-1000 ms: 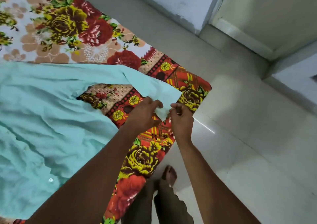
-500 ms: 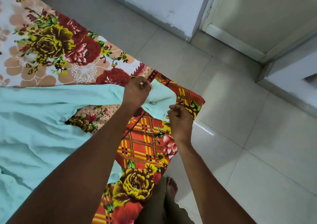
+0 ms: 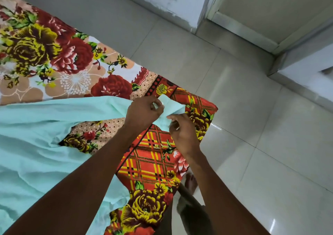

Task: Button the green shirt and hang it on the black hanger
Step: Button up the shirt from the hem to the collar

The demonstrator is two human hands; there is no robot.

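The pale green shirt lies spread over a floral bed sheet, with one sleeve stretched out toward the bed's corner. My left hand pinches the upper edge of the sleeve's cuff. Just below it, my right hand pinches the cuff's lower edge. The two hands are close together, almost touching. No hanger is in view.
The bed with the red, yellow and orange floral sheet ends at a corner right beside my hands. Beyond it is a glossy tiled floor, a pale wall and a door frame. My foot stands on the tiles by the bed.
Both hands have shifted up along the cuff toward the bed's corner. The left hand now grips the cuff's upper edge, and the view has tilted toward the floor.
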